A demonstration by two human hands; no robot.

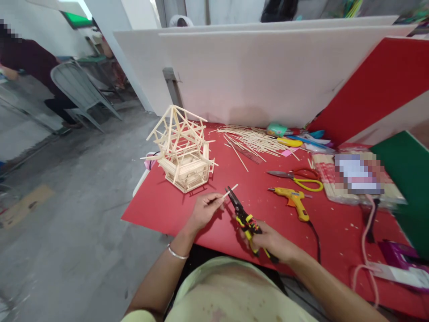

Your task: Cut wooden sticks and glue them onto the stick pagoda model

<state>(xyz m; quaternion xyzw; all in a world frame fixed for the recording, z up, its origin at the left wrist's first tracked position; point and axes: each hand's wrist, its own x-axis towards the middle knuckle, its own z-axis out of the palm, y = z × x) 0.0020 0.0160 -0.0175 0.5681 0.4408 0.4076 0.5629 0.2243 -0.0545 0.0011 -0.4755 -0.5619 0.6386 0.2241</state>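
Observation:
Near the front of the red table, my left hand (205, 209) pinches a short, thin wooden stick (234, 188) that points up and to the right. My right hand (266, 241) is wrapped round the yellow-and-black handles of a pair of snips (246, 220). The dark jaws of the snips meet the stick just beyond my left fingertips; whether they are fully closed on it I cannot tell. Behind my left hand stands a small house-like frame (184, 152) built of wooden sticks, with a pointed open roof.
Loose sticks (250, 141) lie in a pile at the back. On the right are scissors (295, 179), a yellow glue gun (293, 201) with its cord, and a plastic-wrapped pack of sticks (325, 172). White boards (234, 76) rise behind. A person (33, 67) sits far left.

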